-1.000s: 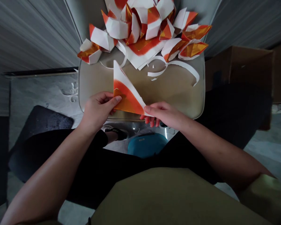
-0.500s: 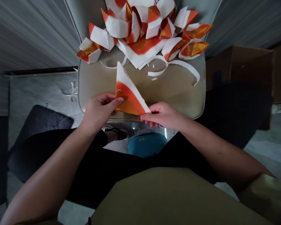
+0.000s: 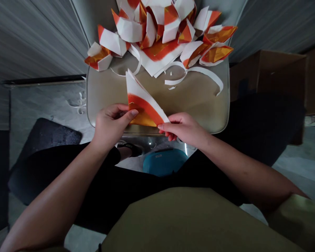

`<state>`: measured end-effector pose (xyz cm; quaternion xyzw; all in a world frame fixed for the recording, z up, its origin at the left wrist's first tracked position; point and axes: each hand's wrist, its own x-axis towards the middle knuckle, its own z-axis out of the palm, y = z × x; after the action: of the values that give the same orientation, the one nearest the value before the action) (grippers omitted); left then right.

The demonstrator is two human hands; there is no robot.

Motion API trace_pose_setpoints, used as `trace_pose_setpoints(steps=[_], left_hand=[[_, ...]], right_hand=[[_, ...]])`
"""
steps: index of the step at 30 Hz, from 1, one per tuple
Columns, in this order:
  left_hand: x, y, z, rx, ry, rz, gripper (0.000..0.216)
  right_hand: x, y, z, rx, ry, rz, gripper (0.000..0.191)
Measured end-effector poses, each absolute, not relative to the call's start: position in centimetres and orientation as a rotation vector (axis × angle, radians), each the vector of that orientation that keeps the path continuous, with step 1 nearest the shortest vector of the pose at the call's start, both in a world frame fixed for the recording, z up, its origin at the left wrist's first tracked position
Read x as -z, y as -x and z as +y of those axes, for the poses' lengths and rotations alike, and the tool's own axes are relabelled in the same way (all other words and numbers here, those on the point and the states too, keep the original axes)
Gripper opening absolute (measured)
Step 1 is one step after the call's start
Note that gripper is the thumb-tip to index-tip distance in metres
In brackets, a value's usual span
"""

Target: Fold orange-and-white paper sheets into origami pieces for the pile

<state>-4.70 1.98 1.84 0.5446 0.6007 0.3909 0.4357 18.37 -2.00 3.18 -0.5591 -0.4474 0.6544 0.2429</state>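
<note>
One folded paper (image 3: 146,106) is triangular; white, orange, gold.

Dim light falls on a padded chair (image 3: 196,101) and grey floor (image 3: 42,99)

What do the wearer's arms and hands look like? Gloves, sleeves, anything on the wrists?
The left hand and right hand are bare: no gloves or rings visible. Left forearm and right forearm are uncovered, no watch, band or cable showing. A short olive-green fabric sleeve ends around the right elbow; the left one can't be made out.
</note>
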Motion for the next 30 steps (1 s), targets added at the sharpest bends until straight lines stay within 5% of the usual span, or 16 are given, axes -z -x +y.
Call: trace_pose_setpoints(steps=[30], left_hand=[[-3.6,4.1,1.5,-0.747,-1.335,1.395,0.029]], right_hand=[[-3.0,-18.5,-2.5,-1.796,1.479,-1.302,0.034]])
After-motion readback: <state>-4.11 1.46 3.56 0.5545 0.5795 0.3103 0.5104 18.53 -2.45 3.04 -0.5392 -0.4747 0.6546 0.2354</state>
